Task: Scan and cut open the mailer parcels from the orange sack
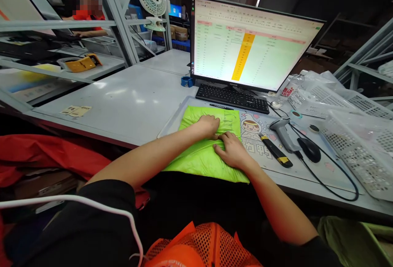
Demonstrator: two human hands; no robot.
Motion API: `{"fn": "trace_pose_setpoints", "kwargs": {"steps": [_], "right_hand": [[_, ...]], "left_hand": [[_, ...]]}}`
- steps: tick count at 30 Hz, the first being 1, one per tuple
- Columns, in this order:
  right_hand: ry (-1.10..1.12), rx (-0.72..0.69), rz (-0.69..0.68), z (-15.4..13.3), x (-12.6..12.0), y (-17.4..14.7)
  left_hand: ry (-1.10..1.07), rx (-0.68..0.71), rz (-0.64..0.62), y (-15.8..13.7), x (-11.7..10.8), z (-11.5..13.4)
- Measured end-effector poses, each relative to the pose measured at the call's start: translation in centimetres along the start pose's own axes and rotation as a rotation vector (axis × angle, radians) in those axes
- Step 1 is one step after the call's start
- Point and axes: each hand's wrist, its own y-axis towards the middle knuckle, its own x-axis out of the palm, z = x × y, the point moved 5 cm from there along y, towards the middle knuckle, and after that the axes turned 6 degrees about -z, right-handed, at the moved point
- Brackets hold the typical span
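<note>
A bright green plastic mailing bag (196, 160) lies at the front edge of the desk, its near side hanging slightly over. My left hand (209, 126) rests on the upper part of the bag, fingers curled closed against the plastic. Just to the right and nearer me, my right hand (232, 150) lies on the bag with thumb and fingers apart. The fingertips of both hands come close together near the middle of the bag. What is inside the bag is hidden.
Behind the bag are a pen (221, 106), a keyboard (231, 97) and a monitor (251, 46). To its right lie a black-and-yellow utility knife (275, 150), a barcode scanner (285, 135), a mouse (309, 149) and white plastic baskets (353, 148). Blue tape (186, 81) stands left of the keyboard.
</note>
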Motion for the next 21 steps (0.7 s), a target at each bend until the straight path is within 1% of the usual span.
{"fn": "trace_pose_setpoints", "kwargs": {"steps": [5,10,13,16,21], "right_hand": [[-0.065,0.015,-0.033,0.0,-0.2,0.8],[-0.072,0.073,-0.122,0.3,-0.7,2.4],[-0.094,0.082,-0.146,0.1,-1.1,3.0],[-0.119,0.092,-0.139,-0.2,-1.2,2.8],[-0.109,0.073,-0.063,-1.0,-0.9,1.9]], "left_hand": [[0.013,0.025,0.017,-0.1,0.5,1.0],[0.007,0.037,0.037,-0.7,1.0,1.8],[0.005,0.029,0.071,-1.3,1.5,2.1],[0.007,0.020,0.116,-2.2,2.2,2.4],[0.004,-0.019,0.209,-3.6,3.3,2.4]]}}
